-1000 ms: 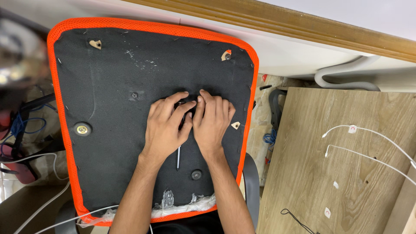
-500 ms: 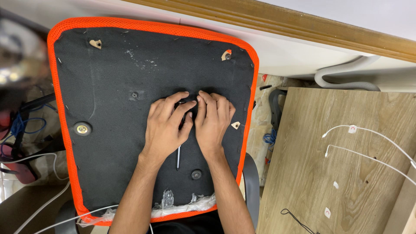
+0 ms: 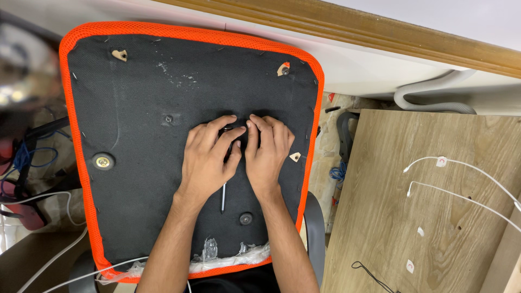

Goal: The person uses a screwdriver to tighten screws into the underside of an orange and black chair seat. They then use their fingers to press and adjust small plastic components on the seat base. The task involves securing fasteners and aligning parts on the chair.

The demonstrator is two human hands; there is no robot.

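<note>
An upturned chair seat [image 3: 135, 108] lies below me, black fabric underside with an orange mesh rim. Both my hands press on its middle, fingertips meeting over a small dark spot. My left hand [image 3: 209, 157] curls over a thin metal tool [image 3: 223, 198], whose silver shaft sticks out below the palm toward me. My right hand [image 3: 268, 152] lies flat beside it, fingers on the fabric at the tool's head. What sits under the fingertips is hidden.
The seat carries a round brass fitting [image 3: 102, 161], a dark bolt hole [image 3: 246, 218] and torn clear plastic [image 3: 228, 255] at its near edge. A wooden panel [image 3: 434, 217] with white cables lies at right. A grey hose [image 3: 429, 92] and tangled wires [image 3: 21, 163] flank the seat.
</note>
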